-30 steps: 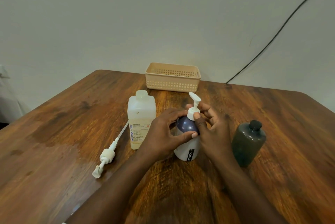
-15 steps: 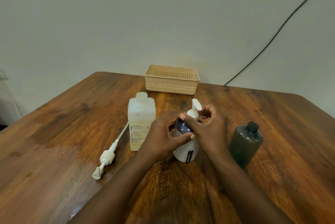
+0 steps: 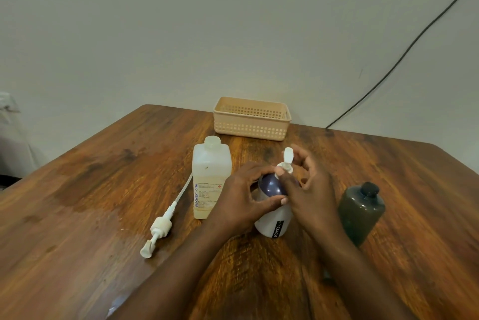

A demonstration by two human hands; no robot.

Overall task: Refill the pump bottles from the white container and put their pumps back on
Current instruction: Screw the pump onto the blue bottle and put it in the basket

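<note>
On the desk [image 3: 77,203], the left hand [image 3: 241,200] wraps the purple-and-white pump bottle [image 3: 274,218] while the right hand [image 3: 311,190] pinches its white pump [image 3: 287,161]. The white container [image 3: 211,177] stands uncapped just left; a loose pump [image 3: 162,226] lies beside it.

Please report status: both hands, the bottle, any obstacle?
Left hand grips purple-and-white bottle. Right hand on its pump. Spare pump lies on table, clear of work.

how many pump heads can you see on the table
2. One pump sits on the purple-and-white bottle between both hands; one loose pump lies on the table left of the white container.
</note>
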